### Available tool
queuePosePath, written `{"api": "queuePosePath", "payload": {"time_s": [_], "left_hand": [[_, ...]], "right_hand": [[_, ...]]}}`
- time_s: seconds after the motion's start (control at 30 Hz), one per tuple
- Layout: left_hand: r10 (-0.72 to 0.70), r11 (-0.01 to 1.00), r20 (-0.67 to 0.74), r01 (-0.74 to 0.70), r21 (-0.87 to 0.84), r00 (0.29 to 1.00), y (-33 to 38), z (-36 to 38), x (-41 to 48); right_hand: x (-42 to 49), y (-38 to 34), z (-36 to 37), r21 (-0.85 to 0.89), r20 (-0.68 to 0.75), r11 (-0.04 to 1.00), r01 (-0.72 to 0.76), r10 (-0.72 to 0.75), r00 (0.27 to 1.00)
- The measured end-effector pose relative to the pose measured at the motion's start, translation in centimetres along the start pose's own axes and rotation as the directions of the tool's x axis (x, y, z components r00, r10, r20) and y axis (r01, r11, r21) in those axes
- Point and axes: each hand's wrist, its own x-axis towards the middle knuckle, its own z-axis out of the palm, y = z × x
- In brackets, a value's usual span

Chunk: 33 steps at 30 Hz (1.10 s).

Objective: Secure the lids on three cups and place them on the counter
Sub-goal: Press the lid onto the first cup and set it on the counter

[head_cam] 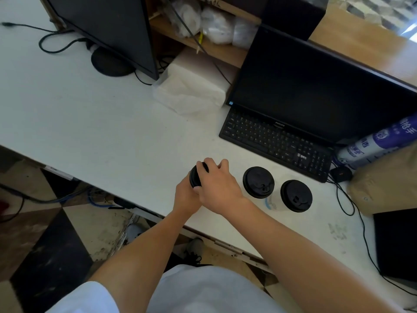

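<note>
Two cups with black lids stand upright on the white counter: the middle cup and the right cup. A third cup is tilted to the left in both my hands, and only its black lid shows. My left hand wraps around the cup body from below. My right hand lies over the lid, fingers curled on its rim. The cup's body is hidden by my hands.
A black keyboard and a monitor stand just behind the cups. A second monitor is at the back left, with a stack of white napkins between them. A roll of packaging and cables lie at the right.
</note>
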Motion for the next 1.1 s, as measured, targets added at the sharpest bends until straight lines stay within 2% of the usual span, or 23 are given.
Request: {"api": "queuePosePath", "payload": {"time_s": [0.13,0.23,0.37,0.47,0.63,0.73,0.8,0.83,0.9,0.97,1.03,1.1], "left_hand": [[0.026,0.997,0.02,-0.027,0.071,0.999,-0.1,0.0,0.2],[0.046,0.992,0.014,-0.048,0.12,0.999,0.0,0.0,0.0],[0.002,1.0,0.026,-0.002,0.007,1.0,0.2,-0.2,-0.4],[-0.009,1.0,0.032,0.01,-0.023,0.999,0.0,-0.3,-0.4],[-0.019,0.997,0.019,0.02,-0.069,1.0,-0.4,-0.2,-0.4],[0.01,1.0,0.039,-0.011,0.013,0.999,-0.2,-0.3,-0.1],[0.048,0.996,0.038,-0.051,0.079,0.998,-0.1,0.0,-0.2],[0.064,0.995,0.031,-0.066,0.074,0.998,-0.2,0.2,-0.2],[0.08,0.992,0.039,-0.084,0.089,0.996,-0.4,0.5,-0.3],[0.083,0.988,0.061,-0.091,0.128,0.995,-0.7,0.5,-0.3],[0.111,0.983,0.061,-0.119,0.138,0.992,-0.9,0.3,-0.3],[0.133,0.985,0.062,-0.139,0.101,0.989,-1.0,0.0,-0.4]], "right_hand": [[-0.1,-1.2,0.7,-0.027,-0.059,0.992,-0.123,0.121,0.991],[0.2,-1.6,0.7,0.047,-0.073,0.981,-0.187,0.19,0.979],[-0.2,-0.2,0.0,0.102,0.008,0.991,-0.081,0.08,0.997],[-0.5,0.4,0.0,0.089,-0.01,0.996,-0.019,0.019,1.0],[-0.9,-0.3,1.0,0.091,-0.099,0.993,-0.077,0.086,0.991],[-0.7,-0.8,1.5,0.187,-0.15,0.97,-0.156,0.186,0.971],[-0.5,-0.5,2.1,0.376,-0.136,0.899,-0.224,0.293,0.946],[-0.5,-0.3,2.4,0.543,-0.087,0.807,-0.232,0.329,0.94],[-1.0,0.3,3.0,0.824,0.037,0.524,-0.215,0.329,0.944],[-1.4,1.1,3.6,0.91,0.123,0.346,-0.229,0.302,0.945],[-1.3,1.6,4.1,0.927,0.149,0.292,-0.237,0.294,0.944],[-0.9,1.9,4.5,0.928,0.128,0.3,-0.219,0.296,0.947]]}}
